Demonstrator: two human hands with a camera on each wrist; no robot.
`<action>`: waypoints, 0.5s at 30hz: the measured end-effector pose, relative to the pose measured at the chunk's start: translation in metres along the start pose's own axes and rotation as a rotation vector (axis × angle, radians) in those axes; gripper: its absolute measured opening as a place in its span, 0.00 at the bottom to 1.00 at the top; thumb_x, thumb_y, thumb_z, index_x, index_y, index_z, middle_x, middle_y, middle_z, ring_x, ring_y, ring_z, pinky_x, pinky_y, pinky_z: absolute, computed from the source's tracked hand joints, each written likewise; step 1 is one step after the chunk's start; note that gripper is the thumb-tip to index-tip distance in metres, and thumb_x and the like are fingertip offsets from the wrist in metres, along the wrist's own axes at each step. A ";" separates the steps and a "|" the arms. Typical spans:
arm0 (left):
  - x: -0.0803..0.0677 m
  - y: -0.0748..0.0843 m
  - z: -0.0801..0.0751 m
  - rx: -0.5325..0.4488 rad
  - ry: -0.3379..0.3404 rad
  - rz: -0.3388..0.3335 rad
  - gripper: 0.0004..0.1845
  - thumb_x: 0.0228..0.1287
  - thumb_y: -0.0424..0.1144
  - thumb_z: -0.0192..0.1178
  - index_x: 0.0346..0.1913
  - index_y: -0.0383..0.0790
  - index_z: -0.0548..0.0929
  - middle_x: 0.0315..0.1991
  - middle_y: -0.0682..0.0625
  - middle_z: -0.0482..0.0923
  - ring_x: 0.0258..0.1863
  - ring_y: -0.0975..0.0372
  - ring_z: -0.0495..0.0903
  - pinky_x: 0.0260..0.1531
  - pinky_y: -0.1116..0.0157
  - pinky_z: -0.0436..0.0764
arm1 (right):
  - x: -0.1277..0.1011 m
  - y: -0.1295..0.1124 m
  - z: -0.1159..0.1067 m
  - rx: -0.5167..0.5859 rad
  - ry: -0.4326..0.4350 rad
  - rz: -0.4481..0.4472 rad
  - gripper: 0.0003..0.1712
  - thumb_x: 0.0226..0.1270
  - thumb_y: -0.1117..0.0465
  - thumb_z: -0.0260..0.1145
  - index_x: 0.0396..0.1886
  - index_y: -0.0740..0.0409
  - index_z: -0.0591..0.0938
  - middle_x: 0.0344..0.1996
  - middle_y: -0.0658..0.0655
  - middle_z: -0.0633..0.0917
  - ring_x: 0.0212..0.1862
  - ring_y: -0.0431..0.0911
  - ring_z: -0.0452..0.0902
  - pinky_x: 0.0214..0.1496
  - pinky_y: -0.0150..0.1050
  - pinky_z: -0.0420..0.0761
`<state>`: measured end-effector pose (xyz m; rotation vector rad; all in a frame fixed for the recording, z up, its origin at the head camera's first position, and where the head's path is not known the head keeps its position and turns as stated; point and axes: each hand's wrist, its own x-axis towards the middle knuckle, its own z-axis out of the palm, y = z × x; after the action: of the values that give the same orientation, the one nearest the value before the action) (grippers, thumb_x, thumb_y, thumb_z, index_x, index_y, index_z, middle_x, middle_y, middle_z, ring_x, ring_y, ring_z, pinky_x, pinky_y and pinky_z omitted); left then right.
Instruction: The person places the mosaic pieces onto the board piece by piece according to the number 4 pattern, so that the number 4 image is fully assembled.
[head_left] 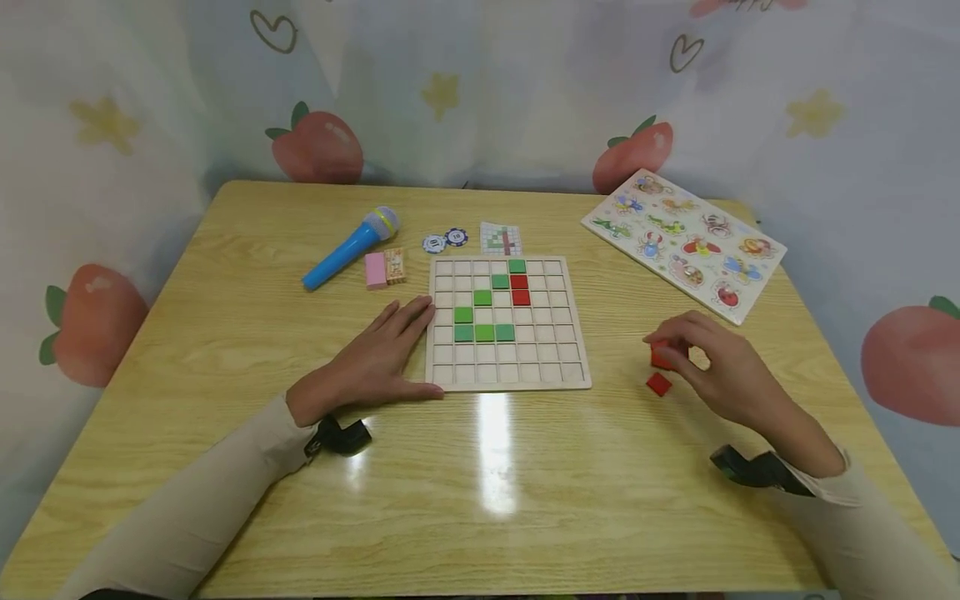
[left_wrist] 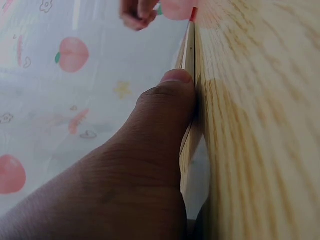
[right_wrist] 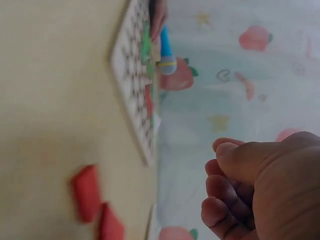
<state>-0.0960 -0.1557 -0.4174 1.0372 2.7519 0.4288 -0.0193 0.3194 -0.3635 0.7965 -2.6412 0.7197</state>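
Observation:
My left hand [head_left: 375,354] lies spread beside a square wooden grid board [head_left: 542,372], fingertips at its left edge and thumb at the near left corner. In the left wrist view the thumb [left_wrist: 167,100] presses along the board's edge. Green tiles [head_left: 484,332] and two red tiles [head_left: 521,297] sit in the board's cells. My right hand [head_left: 712,358] hovers over loose red tiles at the right, thumb and fingers loosely curled. One red tile [head_left: 659,384] lies just below the fingers; another [head_left: 660,357] is partly hidden. The right wrist view shows no tile between the fingertips.
Behind the board lies a small grid pattern card [head_left: 491,239], with two poker chips [head_left: 434,243] to its left. A blue toy microphone [head_left: 343,257] and two small boxes [head_left: 376,271] are at the back left. An insect puzzle board [head_left: 686,242] lies at the back right.

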 end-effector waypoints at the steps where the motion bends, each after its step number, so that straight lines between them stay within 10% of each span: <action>1: -0.001 0.000 0.000 0.001 0.001 -0.002 0.71 0.58 0.81 0.63 0.87 0.36 0.45 0.90 0.44 0.40 0.89 0.51 0.45 0.90 0.48 0.42 | -0.009 0.001 0.000 -0.003 0.002 0.012 0.28 0.53 0.82 0.77 0.50 0.54 0.88 0.42 0.43 0.84 0.37 0.27 0.69 0.36 0.25 0.73; 15: 0.000 -0.003 0.003 -0.004 0.010 0.006 0.71 0.58 0.82 0.62 0.88 0.38 0.44 0.90 0.45 0.40 0.89 0.51 0.45 0.90 0.47 0.43 | -0.070 0.012 0.030 0.004 0.153 0.168 0.26 0.51 0.80 0.80 0.49 0.57 0.88 0.37 0.47 0.83 0.39 0.28 0.72 0.38 0.23 0.73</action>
<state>-0.0970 -0.1578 -0.4215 1.0457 2.7561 0.4411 0.0259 0.3421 -0.4214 0.5028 -2.5889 0.7945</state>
